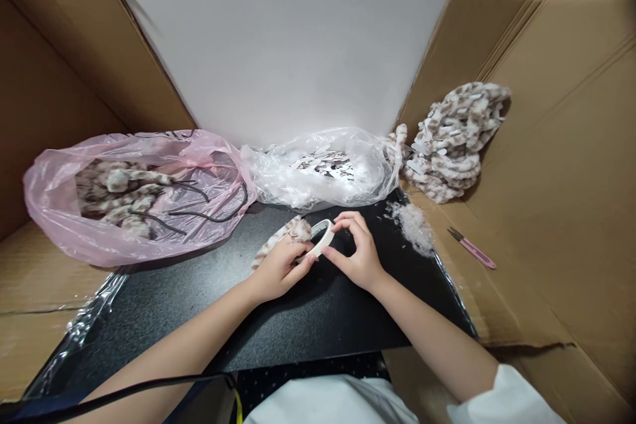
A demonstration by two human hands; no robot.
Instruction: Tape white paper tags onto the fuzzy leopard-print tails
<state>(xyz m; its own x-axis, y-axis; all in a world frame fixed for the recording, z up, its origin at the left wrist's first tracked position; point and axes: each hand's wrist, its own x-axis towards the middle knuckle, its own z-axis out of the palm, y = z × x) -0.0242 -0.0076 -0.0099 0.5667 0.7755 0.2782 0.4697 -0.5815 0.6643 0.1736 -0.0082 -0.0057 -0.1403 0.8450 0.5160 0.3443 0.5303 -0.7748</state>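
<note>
Over the black table, a roll of white tape (325, 238) is held on edge between both hands. My right hand (362, 258) pinches the roll's right side with thumb and fingertips. My left hand (281, 271) is closed around a brown-and-white furry fabric piece (278, 238), and its thumb and fingertips touch the roll's lower left side. Part of the furry piece is hidden behind the left hand. Whether a tape end is peeled loose cannot be made out.
A pink plastic bag (59, 212) with furry pieces and dark cords lies left. Behind the hands is a clear bag (278, 179) of small flat pieces. Furry strips (452, 139) are heaped right, near fluff (412, 228) and pink thread snips (472, 248). Cardboard walls (561, 146) flank the black table (169, 318).
</note>
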